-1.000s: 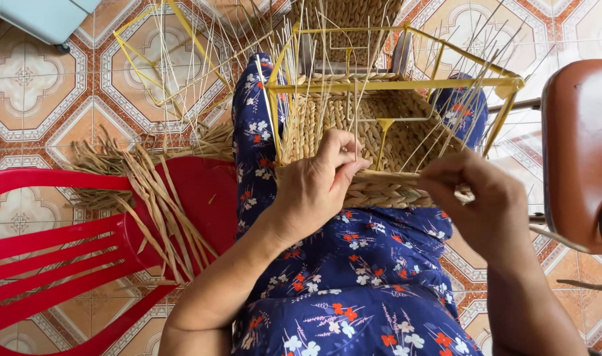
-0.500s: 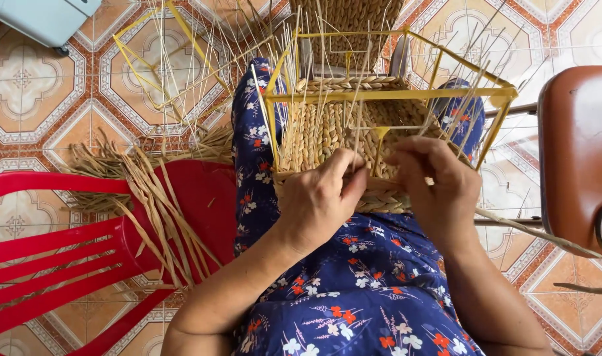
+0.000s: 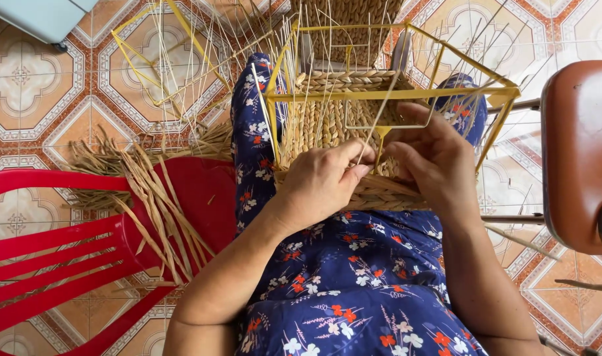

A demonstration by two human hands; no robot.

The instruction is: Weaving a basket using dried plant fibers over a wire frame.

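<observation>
Half-woven basket [image 3: 340,118] on yellow wire frame [image 3: 387,95] rests on lap, directly ahead of both hands. Left hand [image 3: 321,181] pinches thin straw strand [image 3: 370,135] — strand runs upward, away from body. Right hand [image 3: 436,158] curled on basket near rim, touching weave — both equally near.

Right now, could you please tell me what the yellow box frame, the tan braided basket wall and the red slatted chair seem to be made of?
Yellow box frame: thin rigid rods, probably painted metal wire.
Tan braided basket wall: dried plant fibre, matte, visibly plaited.
Red slatted chair: moulded plastic, smooth, slightly glossy.
</observation>
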